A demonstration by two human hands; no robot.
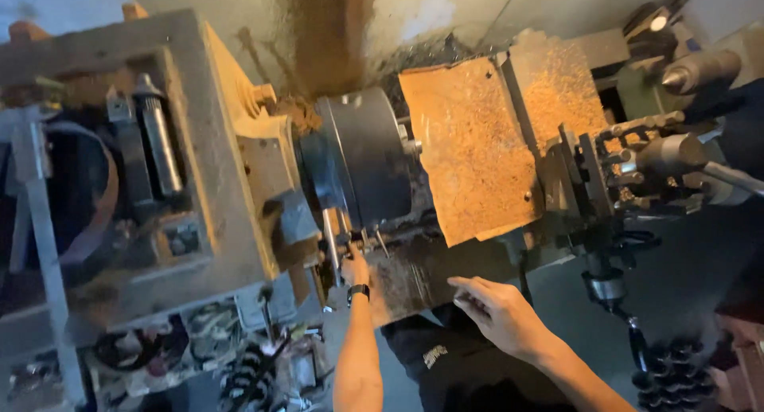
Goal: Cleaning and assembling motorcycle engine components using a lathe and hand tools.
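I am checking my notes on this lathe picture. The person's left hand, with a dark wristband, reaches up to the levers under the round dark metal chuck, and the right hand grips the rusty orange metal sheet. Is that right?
Not quite. In the head view the right hand grips nothing: it hovers open below the rusty orange metal sheet, apart from it. The left hand does reach the levers under the round dark metal chuck.

1. The left hand (355,269) grips a small lever (348,245) under the lathe's round chuck (362,161).
2. The right hand (500,312) hovers with loose fingers (469,288) above the lathe bed (406,273).
3. A rust-coloured guard plate (473,145) stands just right of the chuck.
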